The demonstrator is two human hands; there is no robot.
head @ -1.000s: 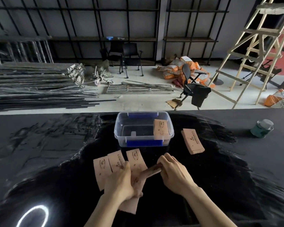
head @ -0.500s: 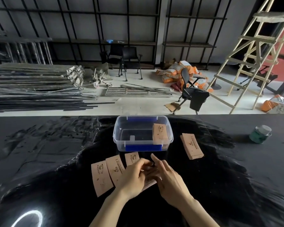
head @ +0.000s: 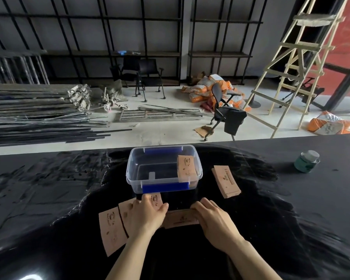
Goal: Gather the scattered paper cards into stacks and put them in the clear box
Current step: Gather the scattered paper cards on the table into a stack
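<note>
A small stack of tan paper cards (head: pixel 180 218) lies crosswise on the black table, pinched at its ends between my left hand (head: pixel 144 216) and my right hand (head: pixel 212 219). Loose cards (head: pixel 111 229) fan out to the left, partly under my left hand, and one card (head: pixel 157 200) pokes out above its fingers. The clear box (head: pixel 162 168) with blue clips stands just beyond, holding a card stack (head: pixel 186 168) at its right end. Another card stack (head: pixel 226 181) lies on the table to the right of the box.
A green-labelled jar (head: pixel 307 161) stands at the far right of the black table (head: pixel 49 188). Beyond the table's far edge lie metal bars, chairs, sacks and a wooden ladder on the floor.
Both hands have turned a few gathered cards crosswise and drawn them to the right of the fan. The hands now hold the stack's two ends instead of overlapping on it.
</note>
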